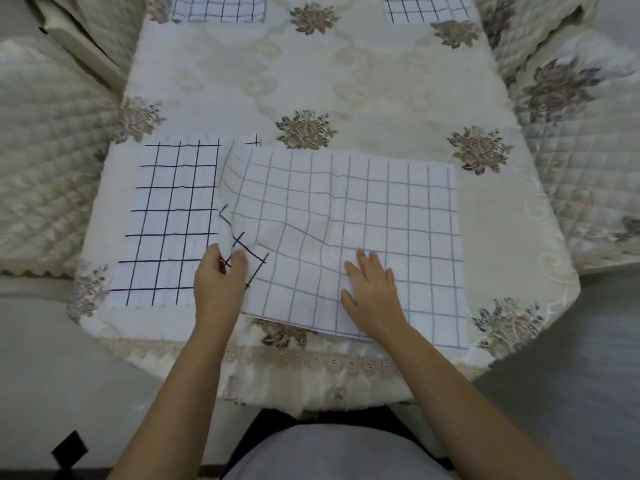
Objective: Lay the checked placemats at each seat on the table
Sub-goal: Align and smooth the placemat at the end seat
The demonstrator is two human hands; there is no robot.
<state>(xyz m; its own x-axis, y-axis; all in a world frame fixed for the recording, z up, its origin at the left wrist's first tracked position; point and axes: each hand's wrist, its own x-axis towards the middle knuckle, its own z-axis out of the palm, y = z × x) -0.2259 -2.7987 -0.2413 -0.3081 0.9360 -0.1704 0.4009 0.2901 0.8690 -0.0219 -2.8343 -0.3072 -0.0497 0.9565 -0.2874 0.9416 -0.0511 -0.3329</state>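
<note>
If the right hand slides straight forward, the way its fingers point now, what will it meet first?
Probably nothing solid: the right hand lies flat on the pale-checked placemat, and ahead is only that mat's wrinkled cloth, then its far edge and the floral tablecloth.

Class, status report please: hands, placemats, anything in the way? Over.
Left hand pinches a turned-up corner of the near placemat. Right hand flat on it. It overlaps the left placemat, laid flat.
</note>
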